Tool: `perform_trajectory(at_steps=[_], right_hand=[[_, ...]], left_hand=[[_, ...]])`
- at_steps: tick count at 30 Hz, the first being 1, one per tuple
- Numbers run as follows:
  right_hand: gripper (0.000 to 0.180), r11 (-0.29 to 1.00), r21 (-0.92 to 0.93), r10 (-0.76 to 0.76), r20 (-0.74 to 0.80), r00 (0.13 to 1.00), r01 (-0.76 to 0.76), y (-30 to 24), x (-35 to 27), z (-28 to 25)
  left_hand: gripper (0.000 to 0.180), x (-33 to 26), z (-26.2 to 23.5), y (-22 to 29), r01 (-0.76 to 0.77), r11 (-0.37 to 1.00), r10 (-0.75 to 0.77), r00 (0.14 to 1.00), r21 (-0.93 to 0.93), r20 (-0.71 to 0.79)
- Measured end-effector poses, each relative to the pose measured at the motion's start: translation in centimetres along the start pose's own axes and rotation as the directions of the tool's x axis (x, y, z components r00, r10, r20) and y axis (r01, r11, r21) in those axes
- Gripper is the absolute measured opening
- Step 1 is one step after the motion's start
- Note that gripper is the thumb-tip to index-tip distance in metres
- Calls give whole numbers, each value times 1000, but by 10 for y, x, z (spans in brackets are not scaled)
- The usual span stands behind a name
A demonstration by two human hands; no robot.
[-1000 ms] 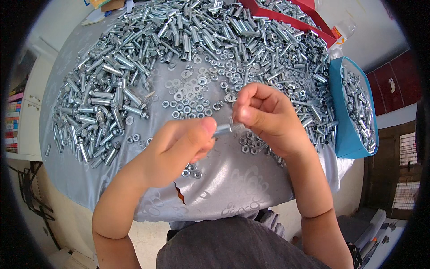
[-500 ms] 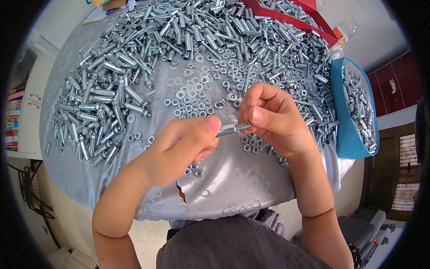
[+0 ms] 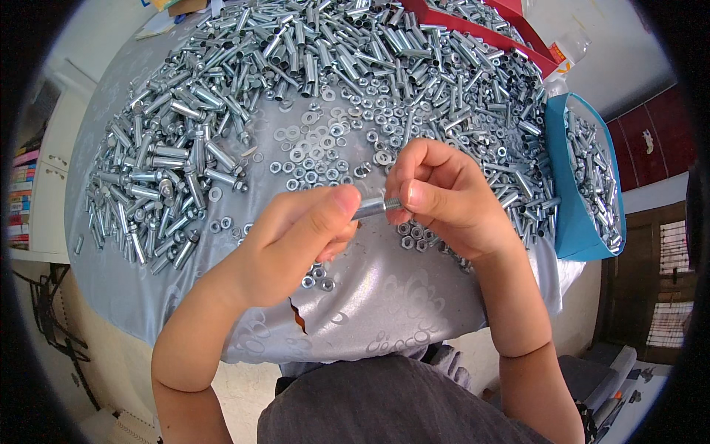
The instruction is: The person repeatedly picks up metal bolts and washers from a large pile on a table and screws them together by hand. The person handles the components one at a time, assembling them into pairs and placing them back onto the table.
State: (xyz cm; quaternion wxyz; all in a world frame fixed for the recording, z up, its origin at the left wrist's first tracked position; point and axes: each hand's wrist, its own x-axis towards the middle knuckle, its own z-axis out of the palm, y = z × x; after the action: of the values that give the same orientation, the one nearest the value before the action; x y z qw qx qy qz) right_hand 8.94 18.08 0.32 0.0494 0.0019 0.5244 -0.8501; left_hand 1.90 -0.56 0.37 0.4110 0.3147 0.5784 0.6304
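Above the near part of the table, my left hand (image 3: 303,229) is closed round a shiny metal sleeve anchor (image 3: 371,208), its threaded end pointing right. My right hand (image 3: 451,203) pinches that threaded end between thumb and fingertips. Whether a nut or washer sits between those fingertips is hidden. Loose washers (image 3: 313,140) and hex nuts (image 3: 310,177) lie just beyond my hands. More nuts (image 3: 417,234) rest beneath the right hand, and a few others (image 3: 318,273) by the left wrist.
Metal sleeves (image 3: 310,63) form a wide heap across the far side. Assembled anchors (image 3: 170,170) pile up at left. A blue box (image 3: 573,229) of bolts stands at right, a red box (image 3: 536,44) at the far right. The silvery tablecloth (image 3: 384,311) has a tear near me.
Both hands have shifted slightly left with the anchor. The right fingertips sit further along the thread toward the sleeve, so less thread shows between them.
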Motion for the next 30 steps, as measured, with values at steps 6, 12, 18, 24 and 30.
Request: perform_trajectory(at_steps=[6,12,18,24,30], right_hand=[[13,993,-65,-97,-3,995,97,3,-1,4],[15,932,-274,-286,-157,945,237,1,-6,17],[18,958,-226,-213,-151,965,176,-2,-10,22],[23,925,-311,-258,-94,962,218,7,-8,21],[40,879,-385,-239,157,958,282,5,-9,23]], left_hand=[[43,-1,-1,0,-19,1000,19,1000,-9,-1],[42,2,-1,-4,-78,994,70,992,-72,-103],[42,2,-2,-4,-74,995,69,995,-66,-74],[48,6,0,-6,45,995,-58,985,-88,-159],[53,13,1,-7,120,970,-188,922,-211,-338]])
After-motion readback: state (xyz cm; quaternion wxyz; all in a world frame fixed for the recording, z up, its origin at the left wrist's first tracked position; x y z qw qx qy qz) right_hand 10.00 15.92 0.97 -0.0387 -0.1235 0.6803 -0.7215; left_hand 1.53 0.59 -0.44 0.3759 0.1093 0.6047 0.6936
